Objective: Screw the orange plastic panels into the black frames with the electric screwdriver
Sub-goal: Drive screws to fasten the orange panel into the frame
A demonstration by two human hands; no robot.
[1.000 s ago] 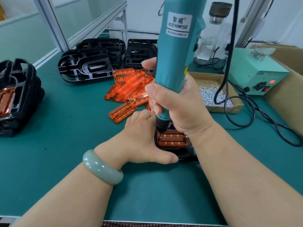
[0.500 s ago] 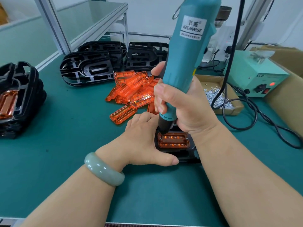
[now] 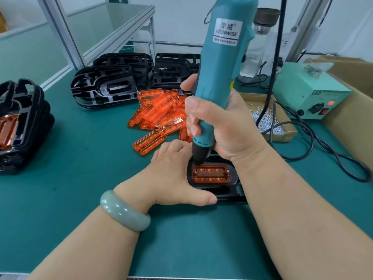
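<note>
From the head camera, a teal plastic electric screwdriver stands nearly upright, its white label reading "KEENWISE" below two Chinese characters. The right hand is wrapped tightly round its lower barrel. The black tip sits on the left corner of a ribbed, translucent orange plastic panel, which is seated in a black moulded frame on the green bench mat.

The left hand lies on the frame's left end, with the thumb stretched straight along the near edge. It presses down and grasps nothing. A smooth pale-green bangle circles that wrist.

Loose orange panels are heaped behind, with stacked empty black frames beyond them. At right, a mint metal box marked "LED" shows a red lamp, and beside it is a cardboard tray of small silver screws.
</note>
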